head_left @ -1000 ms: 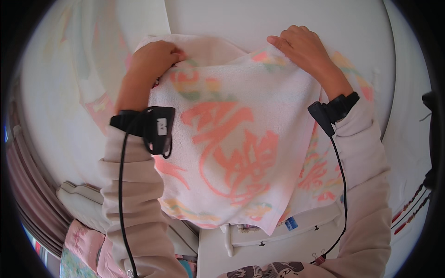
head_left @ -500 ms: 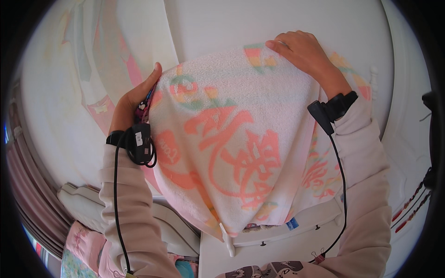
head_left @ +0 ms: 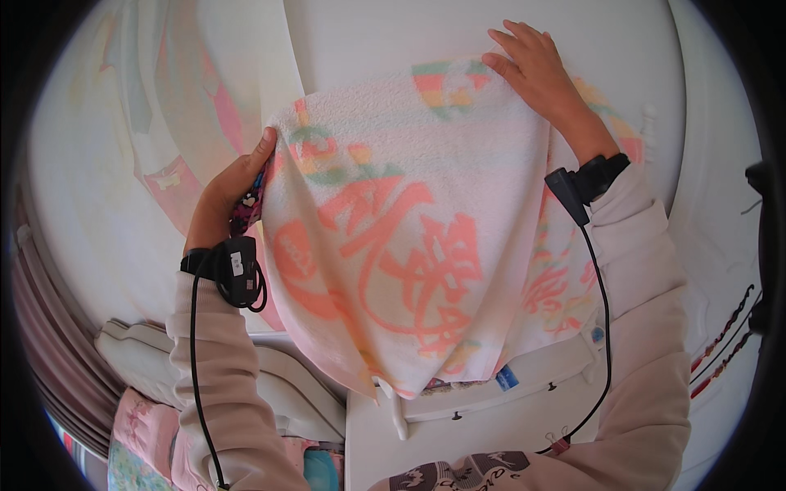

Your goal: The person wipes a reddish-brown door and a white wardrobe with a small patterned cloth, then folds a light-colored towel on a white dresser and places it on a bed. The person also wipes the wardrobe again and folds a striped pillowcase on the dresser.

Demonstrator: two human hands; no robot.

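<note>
Head view: towel spans between the 2 hands, white with coral print, lower folds hanging in front of a white drawer unit. Left hand at its left edge, thumb up along the rim; fingers hidden, can't tell if clamped. Dark patterned cloth by that palm. Right hand at top right edge, fingers spread apart. Black wrist units on 2 wrists.

Left sleeve and right sleeve: long, pale pinkish-beige, creased. Black strap at each wrist; left sensor box black, small white label; right sensor box black, tapered. Thin black cables. Dark red clip. Garment front: dark patches, pale motifs.
</note>
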